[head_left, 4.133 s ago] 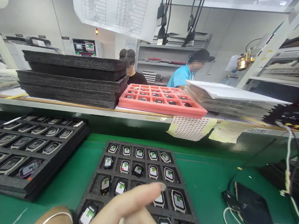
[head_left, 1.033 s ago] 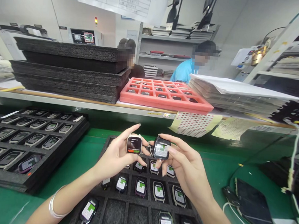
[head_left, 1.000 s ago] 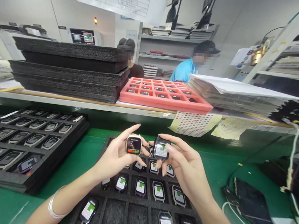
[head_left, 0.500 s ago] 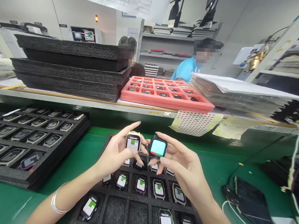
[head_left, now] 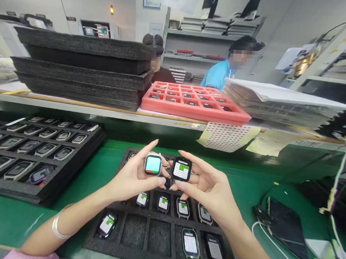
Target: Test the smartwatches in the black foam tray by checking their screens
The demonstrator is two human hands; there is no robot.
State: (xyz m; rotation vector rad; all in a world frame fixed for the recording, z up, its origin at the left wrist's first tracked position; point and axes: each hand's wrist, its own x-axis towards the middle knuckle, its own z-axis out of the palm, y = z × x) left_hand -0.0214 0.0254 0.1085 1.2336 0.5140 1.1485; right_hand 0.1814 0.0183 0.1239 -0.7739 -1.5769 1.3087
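Observation:
My left hand (head_left: 137,178) is closed on a light-framed smartwatch (head_left: 153,165), its screen bright cyan with a red and green strip at the bottom. Beside it, my right hand (head_left: 206,182) grips a black smartwatch (head_left: 181,169) whose screen has a white grid with green cells. Both watches face me, side by side and a little apart. Beneath them lies a black foam tray (head_left: 164,222) with several lit watches in its pockets, among them a green-framed watch (head_left: 190,244) in the front row. Two front-row pockets hold nothing. My hands hide part of the back rows.
At left, another foam tray (head_left: 44,188) holds several dark-screened watches. A shelf ahead carries stacked black foam (head_left: 83,69), a red compartment tray (head_left: 196,113) and piled plastic trays (head_left: 280,101). A black pouch-like item (head_left: 286,230) and cables lie at right. Two people are beyond the shelf.
The left watch's screen has gone from a grid to cyan, and the right one's from cyan to a grid. Both hands keep their hold. The view has shifted slightly.

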